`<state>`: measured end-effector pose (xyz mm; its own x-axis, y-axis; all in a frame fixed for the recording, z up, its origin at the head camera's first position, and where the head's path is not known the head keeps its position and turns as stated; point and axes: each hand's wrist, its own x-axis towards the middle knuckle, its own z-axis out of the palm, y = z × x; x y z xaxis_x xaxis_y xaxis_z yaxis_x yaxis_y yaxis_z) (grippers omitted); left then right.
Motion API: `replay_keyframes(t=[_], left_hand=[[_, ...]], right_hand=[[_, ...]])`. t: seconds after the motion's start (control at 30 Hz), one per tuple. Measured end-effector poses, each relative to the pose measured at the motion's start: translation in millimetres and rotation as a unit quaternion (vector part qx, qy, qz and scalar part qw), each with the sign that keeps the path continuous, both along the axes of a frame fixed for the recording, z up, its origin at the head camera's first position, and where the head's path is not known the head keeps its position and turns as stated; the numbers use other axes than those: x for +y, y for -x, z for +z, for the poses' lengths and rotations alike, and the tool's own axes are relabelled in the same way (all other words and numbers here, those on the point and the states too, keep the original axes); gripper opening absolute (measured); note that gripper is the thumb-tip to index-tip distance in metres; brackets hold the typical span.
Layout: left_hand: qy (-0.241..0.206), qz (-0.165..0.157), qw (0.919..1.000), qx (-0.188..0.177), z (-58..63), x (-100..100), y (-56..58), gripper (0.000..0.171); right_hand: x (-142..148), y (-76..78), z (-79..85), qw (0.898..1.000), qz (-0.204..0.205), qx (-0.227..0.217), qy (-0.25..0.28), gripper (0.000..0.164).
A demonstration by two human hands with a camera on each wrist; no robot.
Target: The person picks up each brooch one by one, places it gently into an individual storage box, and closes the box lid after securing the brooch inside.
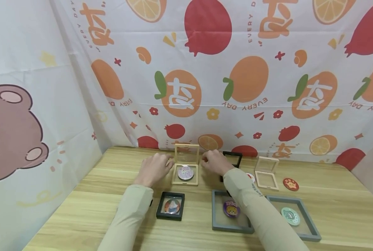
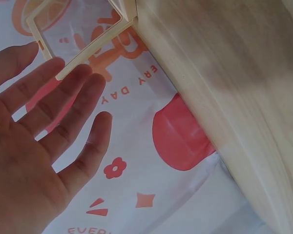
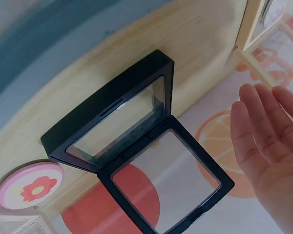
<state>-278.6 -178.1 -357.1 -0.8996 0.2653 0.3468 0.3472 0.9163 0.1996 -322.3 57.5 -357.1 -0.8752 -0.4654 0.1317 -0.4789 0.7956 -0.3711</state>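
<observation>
In the head view a pale wood-coloured hinged display case (image 1: 185, 182) stands with its clear lid raised, a round lilac badge (image 1: 185, 173) lying in its base. My left hand (image 1: 155, 168) is at its left side, fingers loosely extended. In the left wrist view, the thumb and fingers overlap the edge of the raised lid (image 2: 83, 54); whether they touch it I cannot tell. On the case's right side is my right hand (image 1: 215, 161), with fairly straight fingers and nothing held. Close by, a black display case (image 3: 107, 109) stands unfolded, partly hidden by the right arm in the head view.
In front lie a closed black case (image 1: 170, 219) with a badge and two grey frames (image 1: 233, 228) (image 1: 309, 237) holding badges. To the right are a pale pink open case (image 1: 267, 188), a red badge (image 1: 291, 184) and a flower badge (image 3: 31, 186). A printed curtain (image 1: 218, 83) hangs behind.
</observation>
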Motion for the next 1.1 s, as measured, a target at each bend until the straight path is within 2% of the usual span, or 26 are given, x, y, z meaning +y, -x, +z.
replay_keyframes(t=[0.23, 0.5, 0.73, 0.93, 1.1], left_hand=[[0.001, 0.004, 0.9999, 0.009, 2.2, 4, 2.9, 0.031], [-0.017, 0.001, 0.9998, -0.005, 6.3, 6, 8.0, 0.043], [-0.015, 0.003, 0.9997, -0.018, 12.7, 6, 15.0, 0.043], [-0.011, 0.002, 0.9992, -0.038, 13.4, 8, 18.5, 0.045], [-0.012, -0.011, 0.9996, -0.022, 15.3, 10, 23.6, 0.046]], right_hand=[[2, 3.1, 5.3, 1.000, -0.012, -0.022, 0.000, 0.038], [1, 4.8, 9.4, 0.999, -0.010, -0.025, 0.029, 0.047], [-1, 4.6, 7.8, 0.999, -0.008, -0.029, 0.031, 0.052], [-3, 5.8, 6.2, 0.999, -0.011, -0.036, 0.036, 0.060], [-8, 7.3, 6.0, 0.997, -0.009, -0.052, 0.063, 0.066]])
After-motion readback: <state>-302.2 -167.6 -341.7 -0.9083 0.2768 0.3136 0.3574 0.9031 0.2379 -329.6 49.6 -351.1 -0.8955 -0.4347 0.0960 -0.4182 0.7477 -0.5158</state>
